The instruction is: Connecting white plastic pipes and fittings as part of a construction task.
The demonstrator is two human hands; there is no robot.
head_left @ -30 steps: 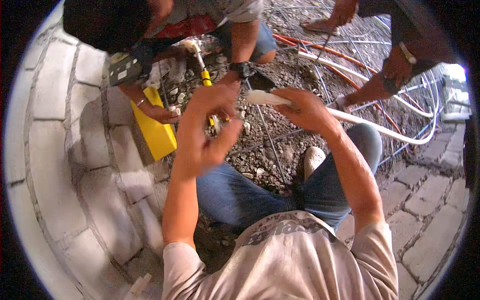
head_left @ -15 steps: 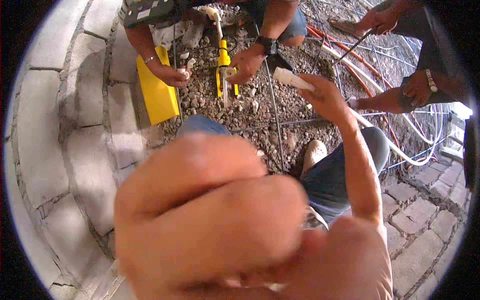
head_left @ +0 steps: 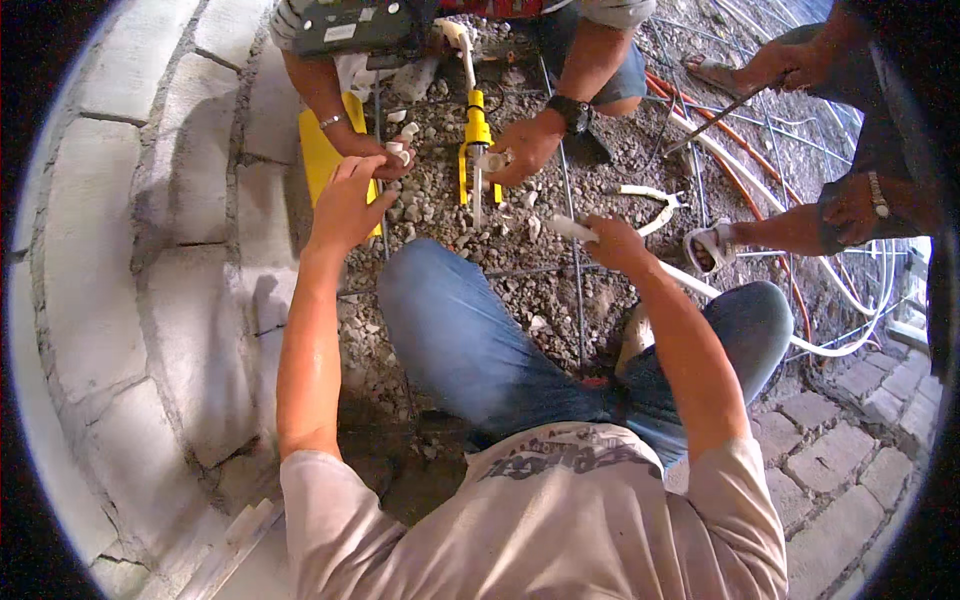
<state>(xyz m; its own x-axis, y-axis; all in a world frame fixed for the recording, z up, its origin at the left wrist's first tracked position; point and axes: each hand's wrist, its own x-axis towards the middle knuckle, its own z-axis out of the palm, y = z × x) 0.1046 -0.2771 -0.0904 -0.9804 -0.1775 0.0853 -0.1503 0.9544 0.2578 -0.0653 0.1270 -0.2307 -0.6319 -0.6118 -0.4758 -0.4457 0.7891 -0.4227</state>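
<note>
With its fingers stretched out, my left hand (head_left: 350, 205) reaches toward a co-worker's hand (head_left: 358, 142), the two overlapping in view. Small white pipe fittings (head_left: 398, 153) sit in that co-worker's fingers. My right hand (head_left: 618, 245) is closed round a short piece of white pipe (head_left: 572, 229), held above the gravel and pointing left. Between the co-worker's two hands stands a yellow pronged tool (head_left: 478, 128) on a white pipe. The co-worker's other hand (head_left: 530, 150) holds a white fitting (head_left: 495, 161) beside it.
White-handled pliers (head_left: 655, 203) lie on gravel beyond my right hand. Steel bars (head_left: 574, 265) cross the ground. Orange and white pipes (head_left: 735, 150) run along the right, near another person's sandaled foot (head_left: 708, 250). A yellow sheet (head_left: 318, 150) stands by the block wall (head_left: 90, 280).
My left hand has moved from close before the camera out to the co-worker's hand with the fittings. My right hand has come lower and nearer, still with white pipe in it.
</note>
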